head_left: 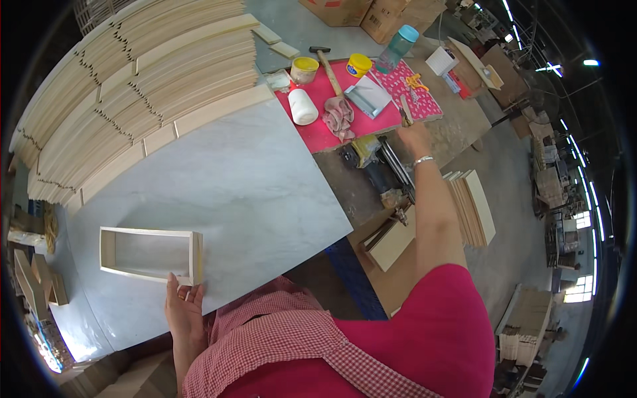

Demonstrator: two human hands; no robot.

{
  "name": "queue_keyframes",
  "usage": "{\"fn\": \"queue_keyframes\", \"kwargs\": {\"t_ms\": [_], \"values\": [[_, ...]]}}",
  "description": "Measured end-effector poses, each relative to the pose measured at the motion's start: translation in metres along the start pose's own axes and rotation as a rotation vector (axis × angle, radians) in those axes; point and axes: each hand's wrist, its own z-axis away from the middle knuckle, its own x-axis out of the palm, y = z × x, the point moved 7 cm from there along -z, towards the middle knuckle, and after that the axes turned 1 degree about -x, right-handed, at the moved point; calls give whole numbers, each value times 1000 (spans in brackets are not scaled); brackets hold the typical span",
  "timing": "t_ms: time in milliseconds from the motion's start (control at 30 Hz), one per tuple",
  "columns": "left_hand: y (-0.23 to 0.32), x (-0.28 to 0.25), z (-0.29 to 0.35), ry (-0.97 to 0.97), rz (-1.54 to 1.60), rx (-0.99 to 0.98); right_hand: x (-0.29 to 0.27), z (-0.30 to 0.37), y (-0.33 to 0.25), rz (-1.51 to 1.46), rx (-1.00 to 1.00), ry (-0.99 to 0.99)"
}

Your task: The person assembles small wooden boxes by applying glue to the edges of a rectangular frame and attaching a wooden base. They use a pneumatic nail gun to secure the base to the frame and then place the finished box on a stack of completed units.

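Note:
A shallow rectangular frame of pale wood [196,257] stands on the grey marbled tabletop [265,179] at the left. My left hand [184,312] grips its near right corner, thumb over the edge and fingers beneath. My right arm reaches far out to the right. At the edge of the pink mat [312,132], my right hand [416,140] is closed on the lower end of a slim knife-like tool [403,106], its light blade pointing away from me. A nail gun [378,176] lies below that hand, partly hidden under the mat's edge.
Stacked wooden strips [146,86] fill the far left. On the mat are a white bottle [303,107], a hammer [328,73], a crumpled rag [338,119], a grey tray [368,97] and yellow tubs [359,65]. Wooden boards [471,205] lean beyond my right arm.

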Motion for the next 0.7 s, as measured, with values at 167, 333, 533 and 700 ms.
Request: {"fn": "queue_keyframes", "kwargs": {"t_ms": [167, 333, 533, 700], "values": [[1, 4, 0, -18, 4, -11, 27, -52, -4, -85, 89, 15], [-7, 17, -1, -89, -2, -92, 48, -91, -36, 332, -565, 351], [-16, 61, -7, -133, -87, -157, 30, 121, -205, -647, -878, -60], [-6, 90, 10, -476, -778, -28, 27, 325, -237, -766, -1205, -525]]}}
